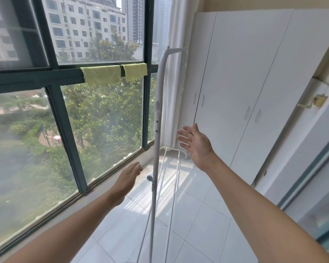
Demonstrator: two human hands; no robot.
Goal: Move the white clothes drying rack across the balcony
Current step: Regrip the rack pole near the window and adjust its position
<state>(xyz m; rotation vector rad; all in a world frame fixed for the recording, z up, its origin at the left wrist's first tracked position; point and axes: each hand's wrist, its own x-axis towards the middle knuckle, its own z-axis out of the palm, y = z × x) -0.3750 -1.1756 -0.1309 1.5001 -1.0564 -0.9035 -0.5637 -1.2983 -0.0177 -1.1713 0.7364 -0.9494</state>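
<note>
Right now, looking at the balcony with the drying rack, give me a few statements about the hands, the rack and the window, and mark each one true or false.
1. Both hands are open and neither grips the white drying rack. True.
2. The left hand is closed around the rack's upright pole. False: it is open, left of the pole, not touching it.
3. Two yellow-green cloths hang on the window frame. True.
4. The right hand is to the right of the pole, palm open. True.
5. The white wardrobe has a door standing open. False: all its doors are shut.
</note>
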